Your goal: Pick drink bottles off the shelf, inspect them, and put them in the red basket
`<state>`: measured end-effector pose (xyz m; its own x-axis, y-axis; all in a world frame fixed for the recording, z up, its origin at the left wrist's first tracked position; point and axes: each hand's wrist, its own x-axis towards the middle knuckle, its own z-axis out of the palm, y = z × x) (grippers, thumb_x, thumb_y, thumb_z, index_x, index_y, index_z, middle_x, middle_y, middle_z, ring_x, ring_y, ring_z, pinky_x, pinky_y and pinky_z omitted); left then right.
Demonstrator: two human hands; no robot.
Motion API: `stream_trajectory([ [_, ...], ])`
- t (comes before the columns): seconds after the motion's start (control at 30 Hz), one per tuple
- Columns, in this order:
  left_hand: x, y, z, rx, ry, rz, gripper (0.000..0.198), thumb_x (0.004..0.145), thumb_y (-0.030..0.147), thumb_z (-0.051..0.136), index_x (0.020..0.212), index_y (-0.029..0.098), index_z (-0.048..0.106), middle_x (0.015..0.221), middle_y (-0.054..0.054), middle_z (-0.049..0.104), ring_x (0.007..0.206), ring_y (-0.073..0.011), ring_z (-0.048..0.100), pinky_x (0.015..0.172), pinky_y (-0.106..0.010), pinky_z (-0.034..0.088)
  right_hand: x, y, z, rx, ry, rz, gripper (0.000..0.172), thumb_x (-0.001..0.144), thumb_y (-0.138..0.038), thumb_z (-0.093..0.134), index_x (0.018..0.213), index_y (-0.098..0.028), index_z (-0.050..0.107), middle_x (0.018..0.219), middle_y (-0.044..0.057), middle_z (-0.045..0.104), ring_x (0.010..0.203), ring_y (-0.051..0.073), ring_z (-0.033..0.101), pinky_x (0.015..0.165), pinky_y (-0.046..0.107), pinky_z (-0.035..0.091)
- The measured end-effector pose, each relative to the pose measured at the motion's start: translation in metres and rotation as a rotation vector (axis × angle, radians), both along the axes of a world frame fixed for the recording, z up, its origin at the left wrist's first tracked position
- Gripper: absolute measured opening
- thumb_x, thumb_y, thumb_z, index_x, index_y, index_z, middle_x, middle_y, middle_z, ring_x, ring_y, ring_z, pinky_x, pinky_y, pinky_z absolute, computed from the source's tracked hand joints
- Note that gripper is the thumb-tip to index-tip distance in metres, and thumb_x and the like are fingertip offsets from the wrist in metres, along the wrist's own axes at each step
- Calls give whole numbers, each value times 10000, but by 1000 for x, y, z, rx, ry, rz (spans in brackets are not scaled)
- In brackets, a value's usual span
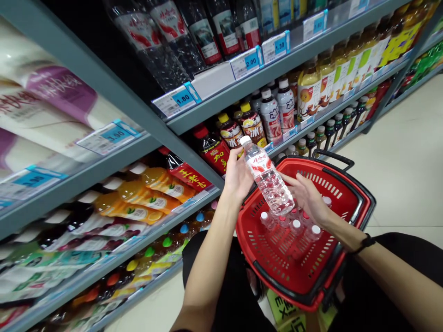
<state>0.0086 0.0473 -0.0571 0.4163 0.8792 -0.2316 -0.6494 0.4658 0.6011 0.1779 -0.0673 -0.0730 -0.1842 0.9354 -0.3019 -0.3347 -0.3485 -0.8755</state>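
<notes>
Bottle (268,182) is tilted above the red basket (251,244), long axis slanting, cap (245,140) pointing upper left toward the shelf (211,111), base lower right. Left hand (238,177) grips its upper side; right hand (309,198) meets its lower side, grip unclear.

bottle (272,186): clear glossy plastic, ridged; basket (247,230): smooth plastic; shelf (207,113): matt metal; floor (408,143): smooth, faintly glossy.

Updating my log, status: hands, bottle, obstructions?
Left hand holding water bottle, right hand alongside. Bottle tilted above red shopping basket. Capped bottles inside; no obstruction visible.
</notes>
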Motion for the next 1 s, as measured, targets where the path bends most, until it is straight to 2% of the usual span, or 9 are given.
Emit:
stream_trajectory([
  [0.07, -1, 1, -2, -20, 12, -4, 319, 876, 458, 621, 1008, 171, 667, 1094, -131, 780, 1075, -292, 749, 958, -435, 608, 0, 0, -1, 3, 22, 11, 750, 1053, -648, 328, 1638, -185, 407, 1282, 142, 775, 1100, 321, 751, 982, 538, 566],
  [0.2, -4, 2, -3, 0, 5, -32, 363, 900, 498, 595, 1011, 165, 688, 1101, -145, 780, 1105, -308, 744, 951, -446, 617, -1, 0, -1, -2, 33, 37, 756, 1043, -668, 342, 1640, -207, 396, 1356, 150, 739, 1146, 335, 730, 922, 529, 581],
  [0.33, -3, 2, -3, -2, 3, -15, 366, 923, 482, 563, 1019, 158, 706, 1041, -132, 788, 1076, -291, 752, 938, -425, 628, -2, 0, -2, 12, -8, 0, 771, 1031, -689, 350, 1606, -185, 451, 1268, 145, 775, 1133, 325, 727, 893, 484, 579],
  [0.4, 0, 3, -6, -19, 6, 30, 312, 910, 444, 590, 999, 168, 705, 970, -104, 789, 1012, -263, 764, 926, -392, 631, -2, -1, -3, 39, -55, -52, 759, 1021, -687, 390, 1574, -178, 494, 1185, 136, 797, 1070, 316, 740, 837, 448, 585],
  [0.53, 6, 7, -16, -44, 1, 126, 136, 861, 310, 683, 878, 177, 665, 809, -46, 753, 802, -187, 750, 889, -331, 634, 1, -3, 0, 112, -71, -151, 686, 994, -645, 490, 1529, -217, 523, 1125, 112, 800, 804, 277, 740, 650, 404, 577],
  [0.63, 9, 9, -22, -104, -15, 142, 137, 883, 305, 698, 871, 176, 655, 790, -34, 739, 727, -160, 721, 860, -312, 632, 4, -2, 8, 136, -50, -193, 617, 974, -565, 569, 1480, -212, 561, 1080, 100, 804, 734, 241, 719, 655, 402, 586],
  [0.8, 12, 7, -22, -224, 4, 168, 215, 976, 388, 655, 917, 181, 657, 815, -27, 738, 740, -152, 718, 846, -293, 627, 5, 0, 15, 190, -30, -241, 502, 914, -483, 697, 1323, -194, 664, 1084, 108, 805, 905, 272, 760, 707, 409, 627],
  [1.0, 17, 4, -19, -261, -3, 142, 257, 1042, 370, 549, 894, 180, 639, 796, -20, 728, 759, -137, 717, 846, -255, 619, 10, 3, 18, 190, -18, -244, 538, 886, -547, 716, 1295, -213, 612, 1059, 106, 798, 938, 308, 773, 662, 420, 641],
])
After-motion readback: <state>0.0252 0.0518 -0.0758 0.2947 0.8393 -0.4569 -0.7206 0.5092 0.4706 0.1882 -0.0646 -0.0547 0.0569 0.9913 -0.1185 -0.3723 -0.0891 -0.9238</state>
